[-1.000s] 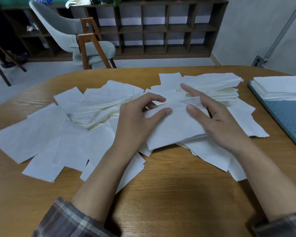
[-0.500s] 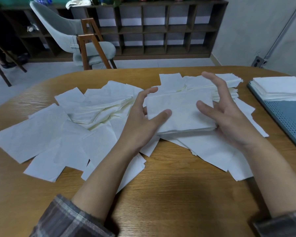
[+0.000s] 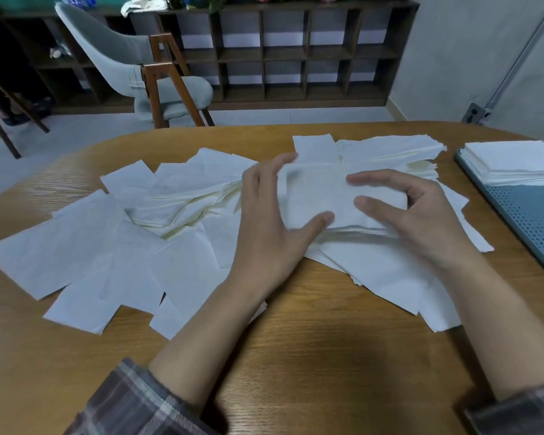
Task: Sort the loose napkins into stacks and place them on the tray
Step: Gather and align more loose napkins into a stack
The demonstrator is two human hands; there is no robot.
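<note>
**Both hands close on a squared sheaf, tray run likely next**

The left hand (image 3: 270, 224) grips the small stack (image 3: 321, 196) from its 9 o'clock side, with the thumb on the near corner and the fingers curled behind the far edge. The right hand (image 3: 427, 230) holds the 3 o'clock side. Its forefinger and thumb lie on top and the other fingers curl round the edge, though motion blur hides exactly how they sit. The stack is held just above the pile, and its edges look roughly flush.

1 second ago both hands lay flatter on a skewed sheaf resting on the pile. 0.5 seconds ago the sheaf was up and square, with the right fingers lifted clear of it. Those fingers have now come down and closed. I judge the squaring to be about done and the carry to be next.

Loose napkins (image 3: 76, 246) spread over the table (image 3: 327, 356) from 8 to 10 o'clock of the hands, with more under the stack at 5 o'clock. A thicker heap (image 3: 390, 149) lies at 1 o'clock. The tray (image 3: 534, 221) sits at 3 o'clock, well apart from the hands. It already bears 1 finished stack (image 3: 515, 161) at its far end, with bare tray nearer. Most napkins remain unsorted, so the task looks far from finished.
</note>
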